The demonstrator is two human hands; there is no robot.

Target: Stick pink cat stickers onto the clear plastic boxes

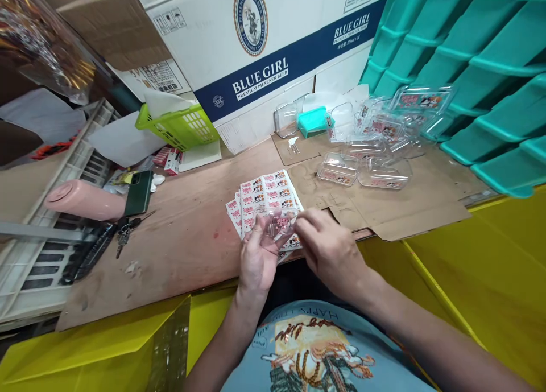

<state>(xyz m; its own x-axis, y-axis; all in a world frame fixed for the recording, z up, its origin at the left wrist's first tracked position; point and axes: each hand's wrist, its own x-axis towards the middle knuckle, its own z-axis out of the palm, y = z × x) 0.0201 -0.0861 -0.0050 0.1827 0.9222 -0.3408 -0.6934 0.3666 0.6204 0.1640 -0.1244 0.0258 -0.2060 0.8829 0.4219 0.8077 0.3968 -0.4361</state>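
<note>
My left hand (258,258) grips a small clear plastic lid (268,214) from below, thumb on its near left side. A pink printed sticker (282,221) shows on or through the lid. My right hand (330,250) is closed, with its bent fingertips at the lid's right edge; what they pinch, if anything, is hidden. Under and behind the lid lie overlapping sheets of stickers (273,188) with pink lettering and cartoon animals. To the right is a loose pile of clear plastic lids (375,147), several bearing the same stickers.
Stacked turquoise containers (482,67) rise at the right, and a single turquoise box (312,122) stands by the lids. A large beer carton (273,50) closes off the back. Leftward are a green basket (179,127), phone (139,193), keys (123,232) and pink bottle (85,200).
</note>
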